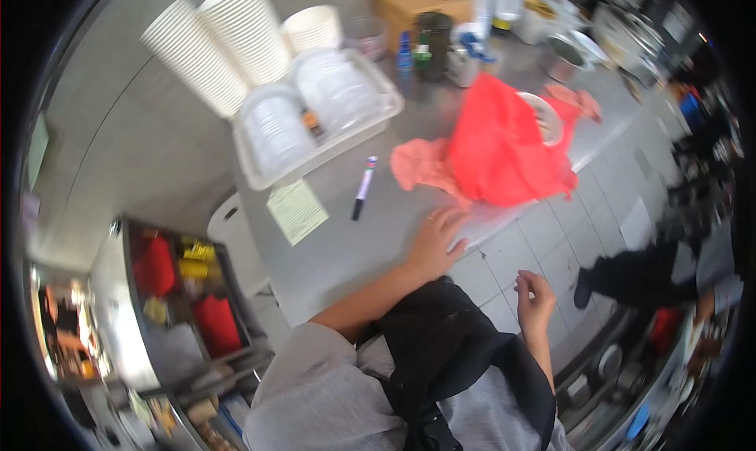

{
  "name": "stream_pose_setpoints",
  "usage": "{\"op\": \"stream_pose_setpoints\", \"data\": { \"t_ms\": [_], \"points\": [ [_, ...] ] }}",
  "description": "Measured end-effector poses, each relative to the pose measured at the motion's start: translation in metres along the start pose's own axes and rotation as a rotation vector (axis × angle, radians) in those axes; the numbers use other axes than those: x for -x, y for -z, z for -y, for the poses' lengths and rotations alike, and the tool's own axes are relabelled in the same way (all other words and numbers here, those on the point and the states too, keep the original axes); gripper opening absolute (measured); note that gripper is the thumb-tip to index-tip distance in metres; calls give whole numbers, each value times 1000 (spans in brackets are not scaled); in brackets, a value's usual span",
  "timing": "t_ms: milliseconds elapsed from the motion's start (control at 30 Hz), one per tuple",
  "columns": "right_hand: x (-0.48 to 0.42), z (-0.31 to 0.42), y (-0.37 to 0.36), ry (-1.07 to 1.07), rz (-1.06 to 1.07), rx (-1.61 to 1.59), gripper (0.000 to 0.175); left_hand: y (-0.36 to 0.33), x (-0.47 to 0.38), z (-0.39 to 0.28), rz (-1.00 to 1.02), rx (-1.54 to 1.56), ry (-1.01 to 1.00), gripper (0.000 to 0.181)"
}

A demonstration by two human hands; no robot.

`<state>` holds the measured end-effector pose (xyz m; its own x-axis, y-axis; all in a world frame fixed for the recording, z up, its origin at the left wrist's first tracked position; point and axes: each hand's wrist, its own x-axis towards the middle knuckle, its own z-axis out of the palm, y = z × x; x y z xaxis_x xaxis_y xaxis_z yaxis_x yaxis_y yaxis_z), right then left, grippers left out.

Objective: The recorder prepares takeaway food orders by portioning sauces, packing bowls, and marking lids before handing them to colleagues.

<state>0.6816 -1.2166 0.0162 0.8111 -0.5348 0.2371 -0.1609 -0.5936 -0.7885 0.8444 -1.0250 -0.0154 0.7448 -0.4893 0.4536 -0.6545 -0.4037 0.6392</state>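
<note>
My left hand (436, 244) rests at the edge of the steel table (348, 256), fingers spread and nothing in them. Just beyond its fingertips lies a crumpled pink cloth (420, 166), beside a bright red plastic bag (496, 150). The rim of a white tub (552, 120) shows in the bag's opening; its contents are too blurred to tell. Lower down, my right hand (536, 302) hangs over the floor, away from the table, loosely curled with nothing visible in it. A marker pen (364, 188) and a printed green paper slip (297, 212) lie left of the bag.
A white plastic tray (331, 150) holds stacked clear lids (277, 126). Tall stacks of white paper cups (245, 29) stand behind. Bottles and a cardboard box (407, 5) line the back. At right, a person's dark-clad leg (632, 274) is on the tiled floor (549, 226). An open-topped cabinet (192, 300) stands left.
</note>
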Motion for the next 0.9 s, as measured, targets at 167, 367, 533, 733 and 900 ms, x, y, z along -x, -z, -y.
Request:
{"op": "stream_pose_setpoints", "data": {
  "t_ms": [167, 367, 533, 733, 900],
  "points": [
    [-77, 35, -85, 353, 580, -130, 14, 41, 40, 11, -306, -56, 213, 29],
    [-133, 94, -200, 720, 830, -268, 12, 98, 103, 14, -638, -410, 571, 26],
    [-123, 80, -189, 748, 1639, -39, 14, 112, 180, 9, -794, -592, 798, 25],
    [-66, 96, -143, -227, 2106, -4, 37, 170, 255, 6, -912, -596, 994, 27],
    [23, 95, -220, -183, 2102, 51, 38, 305, 339, 65, -923, -787, 935, 28]
  ]
}}
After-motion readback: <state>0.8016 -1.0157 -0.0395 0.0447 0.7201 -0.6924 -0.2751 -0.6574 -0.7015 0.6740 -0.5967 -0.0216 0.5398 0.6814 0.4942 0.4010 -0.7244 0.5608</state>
